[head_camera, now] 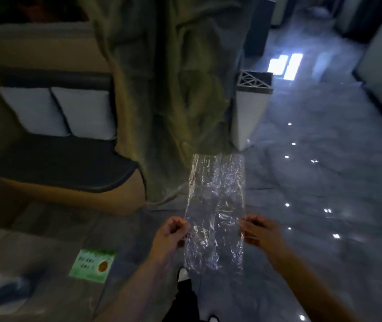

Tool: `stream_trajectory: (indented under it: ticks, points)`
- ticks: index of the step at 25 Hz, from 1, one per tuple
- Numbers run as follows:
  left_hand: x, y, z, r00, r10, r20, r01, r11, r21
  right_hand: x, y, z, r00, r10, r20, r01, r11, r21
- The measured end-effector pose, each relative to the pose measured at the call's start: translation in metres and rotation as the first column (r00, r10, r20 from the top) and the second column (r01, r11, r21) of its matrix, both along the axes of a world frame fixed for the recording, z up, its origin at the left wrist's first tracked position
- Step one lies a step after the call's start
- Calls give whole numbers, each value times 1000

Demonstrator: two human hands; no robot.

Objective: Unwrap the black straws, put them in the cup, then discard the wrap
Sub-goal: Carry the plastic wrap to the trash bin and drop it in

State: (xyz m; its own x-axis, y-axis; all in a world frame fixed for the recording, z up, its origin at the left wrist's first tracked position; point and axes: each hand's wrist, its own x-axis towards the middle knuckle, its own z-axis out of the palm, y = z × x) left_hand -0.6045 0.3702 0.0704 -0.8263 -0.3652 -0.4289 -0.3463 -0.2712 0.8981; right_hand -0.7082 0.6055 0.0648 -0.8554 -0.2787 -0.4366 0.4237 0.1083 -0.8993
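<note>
Both hands (215,231) pinch the clear wrap (215,212) stretched between them

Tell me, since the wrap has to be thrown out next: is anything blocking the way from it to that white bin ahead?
Nothing visible does. Left hand and right hand pinch the clear plastic wrap by its edges; only bare glossy floor lies between it and the white bin.

place: cafe or lounge | cushioned bench (53,159) | polished tile floor (313,182)
</note>
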Motion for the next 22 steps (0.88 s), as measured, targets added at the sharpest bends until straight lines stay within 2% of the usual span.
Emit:
stream_trajectory:
  ticks: [7,13,16,22]
  points:
    - [-108,-10,-16,983,-185,10,185,983,7,-73,11,-2,988,-139,-63,144,987,77]
    - [-208,-40,-16,961,-276,25,276,961,-5,-151,-11,10,977,-183,-107,196,972,132]
    - [-252,-53,-16,926,-376,24,377,924,-66,-180,-14,15,973,-203,-113,216,969,123]
    - [-346,-35,-15,853,-522,25,519,839,-164,-233,5,16,933,-348,-97,358,926,117]
